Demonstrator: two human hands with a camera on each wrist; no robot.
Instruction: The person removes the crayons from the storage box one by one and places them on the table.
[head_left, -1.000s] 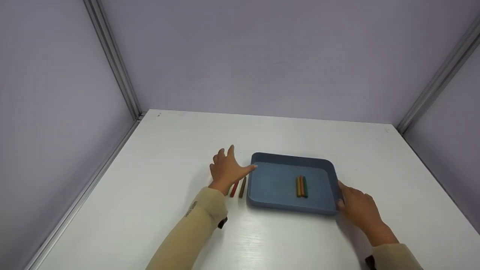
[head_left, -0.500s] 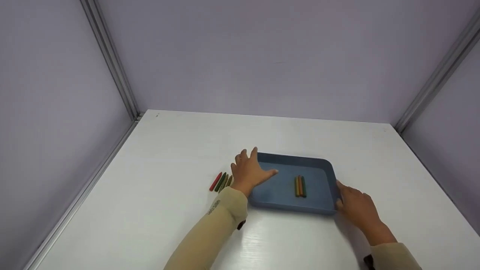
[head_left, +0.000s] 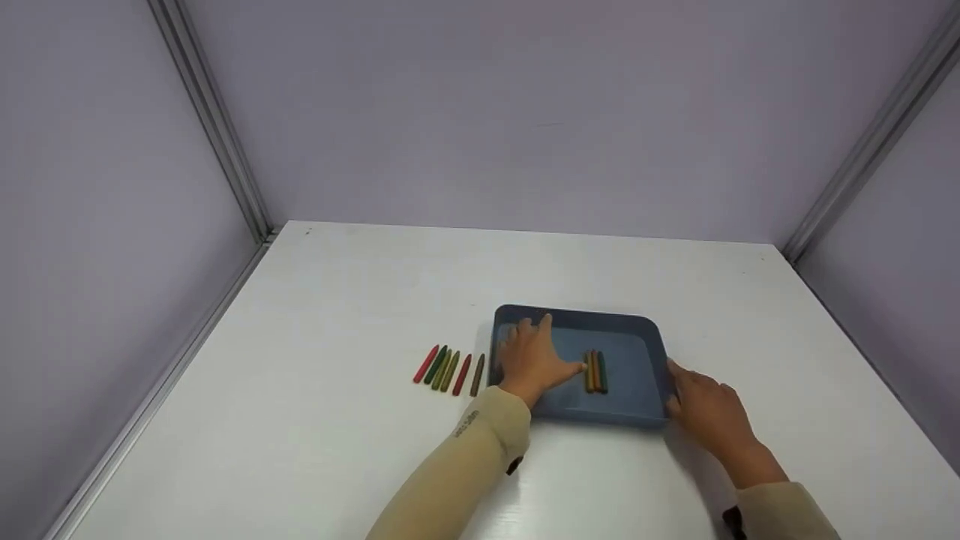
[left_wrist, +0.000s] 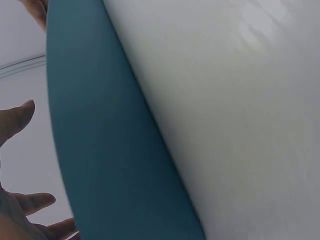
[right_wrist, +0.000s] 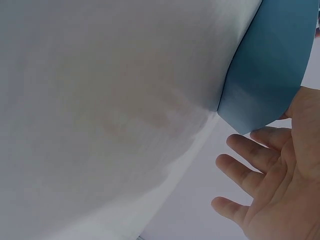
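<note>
Head view: blue tray [head_left: 634, 409] sits mid-counter [head_left: 300, 420]. Left hand [head_left: 536, 360] lies inside it, fingers spread flat, thumb tip reaching toward 3 crayons [head_left: 595, 372] that lie side by side on the tray floor; contact not resolvable. Right hand [head_left: 701, 409] rests against the tray's right wall, fingers relaxed, thumb at the rim, nothing pinched. Just left of the tray, 6 loose crayons [head_left: 448, 370] lie in a row on the counter, apart from both hands.

Left wrist view: tray wall [left_wrist: 100, 150] fills the frame, fingertips [left_wrist: 20, 117] straight. Right wrist view: tray corner [right_wrist: 270, 75] close to an open palm [right_wrist: 280, 190], fingers extended.

Risks (judgement): crayons are round and could roll when nudged by the thumb, scattering the neat group. A push from the left hand could slide the light tray if the right hand gives no bracing. The left sleeve might sweep the counter row.

Writing: small dark print on the left sleeve [head_left: 469, 424], too small to read. No brand visible elsewhere.
</note>
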